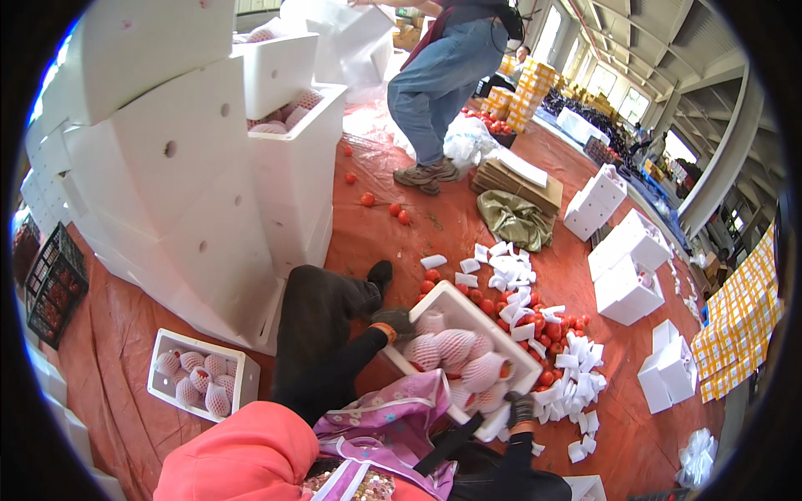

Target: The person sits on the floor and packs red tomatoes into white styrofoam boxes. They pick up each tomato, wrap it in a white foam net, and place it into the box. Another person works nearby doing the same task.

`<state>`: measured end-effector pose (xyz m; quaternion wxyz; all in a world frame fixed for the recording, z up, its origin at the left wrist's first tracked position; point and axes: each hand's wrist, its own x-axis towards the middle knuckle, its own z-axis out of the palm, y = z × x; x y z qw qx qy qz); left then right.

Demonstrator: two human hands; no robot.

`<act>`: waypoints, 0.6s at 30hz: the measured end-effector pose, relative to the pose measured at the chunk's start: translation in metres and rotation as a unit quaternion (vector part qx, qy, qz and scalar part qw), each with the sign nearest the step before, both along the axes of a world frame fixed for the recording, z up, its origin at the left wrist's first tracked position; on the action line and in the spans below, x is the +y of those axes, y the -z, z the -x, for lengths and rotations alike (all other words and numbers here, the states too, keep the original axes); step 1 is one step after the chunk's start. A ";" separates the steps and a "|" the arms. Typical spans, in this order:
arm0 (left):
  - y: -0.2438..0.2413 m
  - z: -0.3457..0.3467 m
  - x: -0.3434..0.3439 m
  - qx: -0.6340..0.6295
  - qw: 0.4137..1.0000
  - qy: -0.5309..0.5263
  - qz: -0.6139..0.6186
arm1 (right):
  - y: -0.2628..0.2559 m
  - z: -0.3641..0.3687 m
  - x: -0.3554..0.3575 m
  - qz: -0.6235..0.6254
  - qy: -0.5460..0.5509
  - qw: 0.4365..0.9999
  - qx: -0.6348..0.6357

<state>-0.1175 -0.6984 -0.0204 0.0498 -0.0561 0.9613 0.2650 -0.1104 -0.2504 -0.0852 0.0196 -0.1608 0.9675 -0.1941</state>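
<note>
A white foam box rests tilted in front of my lap, filled with tomatoes in pink foam net sleeves. My left hand, in a dark glove, grips its left side. At the lower right corner my gloved right hand holds the rim; its fingers are partly hidden. Just beyond the box, bare red tomatoes lie in a pile. White folded foam sleeves are scattered over and beside them. To my left, a second foam box holds several sleeved tomatoes.
Tall stacks of foam boxes rise at left. A person stands ahead beside a few loose tomatoes. Flattened cardboard and a green sack lie on the red sheet. More foam boxes and yellow-white cartons stand right.
</note>
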 end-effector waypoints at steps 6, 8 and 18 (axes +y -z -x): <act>-0.161 -0.003 0.003 0.128 0.990 0.056 0.028 | -0.171 0.023 0.022 0.042 -0.127 0.970 0.203; -0.213 -0.022 -0.001 0.142 0.988 0.053 0.015 | -0.214 0.020 0.011 0.199 -0.103 0.938 0.266; -0.380 -0.211 -0.055 0.057 0.997 -0.021 -0.045 | -0.329 -0.020 -0.123 0.375 -0.177 0.873 0.257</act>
